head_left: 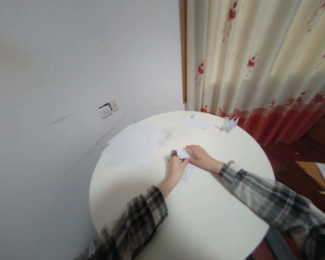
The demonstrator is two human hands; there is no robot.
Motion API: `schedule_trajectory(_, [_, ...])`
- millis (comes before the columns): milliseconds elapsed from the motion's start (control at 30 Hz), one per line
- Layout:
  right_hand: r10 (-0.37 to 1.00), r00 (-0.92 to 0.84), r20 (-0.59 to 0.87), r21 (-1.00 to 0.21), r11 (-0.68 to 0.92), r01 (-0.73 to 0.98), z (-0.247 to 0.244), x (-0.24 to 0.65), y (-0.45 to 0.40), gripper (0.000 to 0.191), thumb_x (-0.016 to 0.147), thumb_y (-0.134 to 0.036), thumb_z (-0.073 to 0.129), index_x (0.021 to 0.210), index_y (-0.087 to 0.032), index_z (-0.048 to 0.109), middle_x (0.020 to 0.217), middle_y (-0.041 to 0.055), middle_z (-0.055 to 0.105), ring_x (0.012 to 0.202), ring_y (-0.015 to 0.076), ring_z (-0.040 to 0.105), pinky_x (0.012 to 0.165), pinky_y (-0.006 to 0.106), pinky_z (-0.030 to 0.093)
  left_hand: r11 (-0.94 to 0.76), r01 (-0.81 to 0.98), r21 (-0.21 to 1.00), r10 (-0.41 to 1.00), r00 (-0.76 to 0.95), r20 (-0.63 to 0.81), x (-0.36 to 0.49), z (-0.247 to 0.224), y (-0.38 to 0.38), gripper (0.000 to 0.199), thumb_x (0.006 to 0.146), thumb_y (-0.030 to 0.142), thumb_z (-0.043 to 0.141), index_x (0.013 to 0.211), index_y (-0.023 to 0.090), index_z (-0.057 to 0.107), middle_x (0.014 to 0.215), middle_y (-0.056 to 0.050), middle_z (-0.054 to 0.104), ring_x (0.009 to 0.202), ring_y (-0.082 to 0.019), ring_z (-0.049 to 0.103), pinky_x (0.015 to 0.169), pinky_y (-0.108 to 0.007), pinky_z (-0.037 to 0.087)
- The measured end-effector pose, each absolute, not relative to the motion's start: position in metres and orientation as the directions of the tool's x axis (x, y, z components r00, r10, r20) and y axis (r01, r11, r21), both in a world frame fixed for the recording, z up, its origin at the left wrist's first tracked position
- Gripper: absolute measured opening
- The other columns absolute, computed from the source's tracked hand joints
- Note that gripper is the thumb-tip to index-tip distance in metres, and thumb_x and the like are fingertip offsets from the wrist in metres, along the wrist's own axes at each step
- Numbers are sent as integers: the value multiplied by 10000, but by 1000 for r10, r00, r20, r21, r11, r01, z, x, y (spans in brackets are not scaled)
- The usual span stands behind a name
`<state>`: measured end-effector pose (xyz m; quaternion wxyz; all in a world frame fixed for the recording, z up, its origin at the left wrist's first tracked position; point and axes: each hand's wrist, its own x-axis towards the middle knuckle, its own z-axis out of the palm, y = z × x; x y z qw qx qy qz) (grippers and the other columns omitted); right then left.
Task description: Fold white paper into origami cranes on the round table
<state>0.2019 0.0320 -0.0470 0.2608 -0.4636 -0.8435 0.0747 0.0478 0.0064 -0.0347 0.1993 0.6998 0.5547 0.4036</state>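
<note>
A partly folded sheet of white paper (189,172) lies between my hands near the middle of the round white table (206,213). My left hand (176,169) has its fingers curled round the paper's left side, with the fingertips tucked under a raised flap. My right hand (203,158) rests on the paper's right side, thumb near the left hand and fingers reaching over the far edge. One pointed corner with a crease down it sticks out toward me below the hands. Part of the folds is hidden behind my fingers.
Several loose white sheets (132,144) overlap at the table's left. A folded paper figure (229,124) with pointed tips stands at the far right edge. A small folded piece (195,116) sits by a paper strip (196,122) at the back. A wall socket (105,111) and curtain (246,72) are beyond.
</note>
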Motion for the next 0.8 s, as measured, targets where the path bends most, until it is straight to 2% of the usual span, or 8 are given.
schedule_trajectory(200, [805,-458,378,-365,584,725,-46,203,31,538,807,-418,527,1261,-150,422,1213,148,511,1112,259,457,928,419,377,-306,640,705,941,88,328,47,-33,8,100,724,207,672,745,109,665,770,-94,699,678,-189,647,606,-277,479])
schedule_trajectory(400, [796,-469,384,-355,596,720,-47,204,33,545,807,-427,526,1250,-124,433,1204,150,518,1103,263,460,930,410,378,-380,695,611,904,139,405,45,-27,4,162,756,255,636,645,137,647,624,-36,651,546,-135,574,506,-236,393])
schedule_trajectory(533, [790,-468,396,-356,602,715,-50,204,35,552,786,-427,556,1244,-145,434,1200,143,520,1099,262,465,921,412,386,-438,693,573,866,153,477,44,-22,2,213,791,246,591,603,148,602,612,-18,624,561,-130,555,530,-233,383])
schedule_trajectory(800, [779,-475,410,-344,614,710,-52,204,37,568,781,-449,564,1239,-141,429,1198,145,521,1103,267,465,917,414,392,-563,638,526,787,219,576,39,-11,0,210,826,246,546,638,159,578,663,-9,608,633,-136,560,599,-235,403])
